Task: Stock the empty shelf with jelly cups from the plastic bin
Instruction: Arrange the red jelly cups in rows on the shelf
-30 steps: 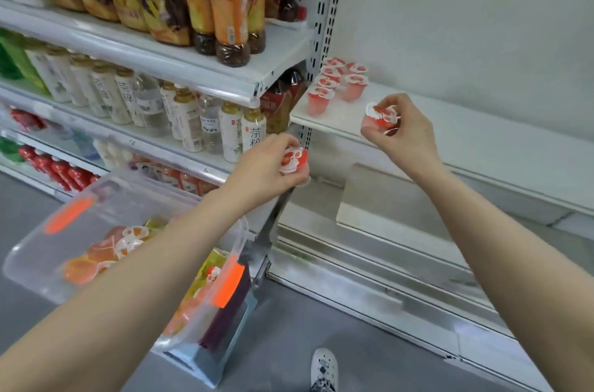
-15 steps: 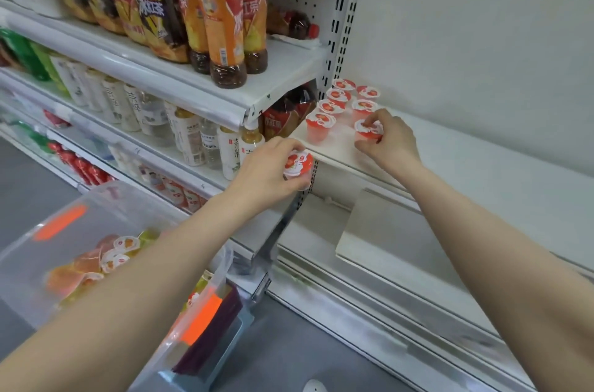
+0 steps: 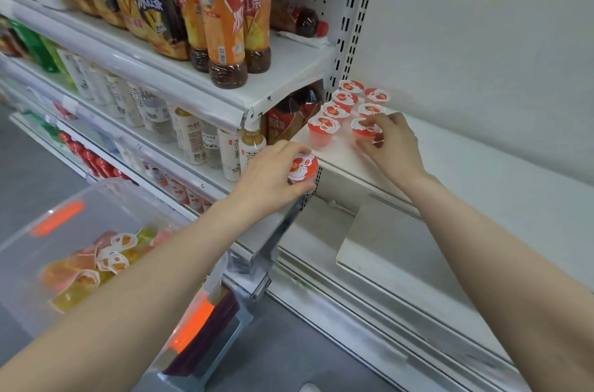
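Looking down from the head view, a red-lidded jelly cup [image 3: 302, 168] is held in the curled fingers of the left hand [image 3: 270, 176]. It is kept right at the front corner of the white shelf [image 3: 466, 179] and is not yet set on it. A second cup [image 3: 361, 131] is stood on the shelf near the front edge. It is pinched between the thumb and fingers of the right hand [image 3: 393, 144]. Six more cups [image 3: 336, 110] are lined up in two rows beside and behind it, running back to the wall. Lots of bare shelf is seen to the right of the rows. The plastic bin [image 3: 106, 208] is seen low on the left, under the left arm, with mixed jelly cups [image 3: 96, 260] piled inside. Tea bottles [image 3: 225, 22] are packed on the next shelves to the left.
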### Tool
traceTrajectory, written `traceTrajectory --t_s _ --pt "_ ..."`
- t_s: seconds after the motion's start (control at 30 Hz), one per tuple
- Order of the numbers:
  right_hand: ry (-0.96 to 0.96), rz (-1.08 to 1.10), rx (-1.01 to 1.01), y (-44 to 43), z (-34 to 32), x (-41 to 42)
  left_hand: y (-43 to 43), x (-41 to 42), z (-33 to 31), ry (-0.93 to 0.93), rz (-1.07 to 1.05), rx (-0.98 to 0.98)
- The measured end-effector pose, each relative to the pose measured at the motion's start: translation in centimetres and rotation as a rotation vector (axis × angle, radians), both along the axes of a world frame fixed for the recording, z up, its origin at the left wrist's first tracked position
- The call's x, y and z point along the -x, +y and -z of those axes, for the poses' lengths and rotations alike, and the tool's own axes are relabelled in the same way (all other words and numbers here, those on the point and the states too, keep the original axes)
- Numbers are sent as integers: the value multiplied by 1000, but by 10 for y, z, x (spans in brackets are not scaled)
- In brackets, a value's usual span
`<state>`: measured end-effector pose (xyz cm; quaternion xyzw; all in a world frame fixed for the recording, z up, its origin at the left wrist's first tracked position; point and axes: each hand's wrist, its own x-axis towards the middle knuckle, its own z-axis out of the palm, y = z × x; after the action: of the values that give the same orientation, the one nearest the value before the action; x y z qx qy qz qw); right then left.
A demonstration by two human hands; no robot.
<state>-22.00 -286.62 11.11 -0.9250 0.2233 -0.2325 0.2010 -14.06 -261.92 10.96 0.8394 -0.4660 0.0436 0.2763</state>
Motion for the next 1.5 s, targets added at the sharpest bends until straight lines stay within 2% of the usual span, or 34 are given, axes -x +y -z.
traceTrajectory --t_s 0.23,0.5,0.7,0.93,1.5 --pt "-34 -36 61 -4 6 -9 -18 1 -8 -78 0 -6" --pt "53 -129 299 -21 -1 4 -64 2 -26 -192 -10 -14" --pt "87 -143 495 -48 -11 21 -98 3 -31 -282 -67 -114" --pt "71 -103 541 -69 -18 29 -111 6 -22 -361 -141 -208" --pt "66 -142 616 -45 -38 34 -85 0 -39 -371 -168 -118"
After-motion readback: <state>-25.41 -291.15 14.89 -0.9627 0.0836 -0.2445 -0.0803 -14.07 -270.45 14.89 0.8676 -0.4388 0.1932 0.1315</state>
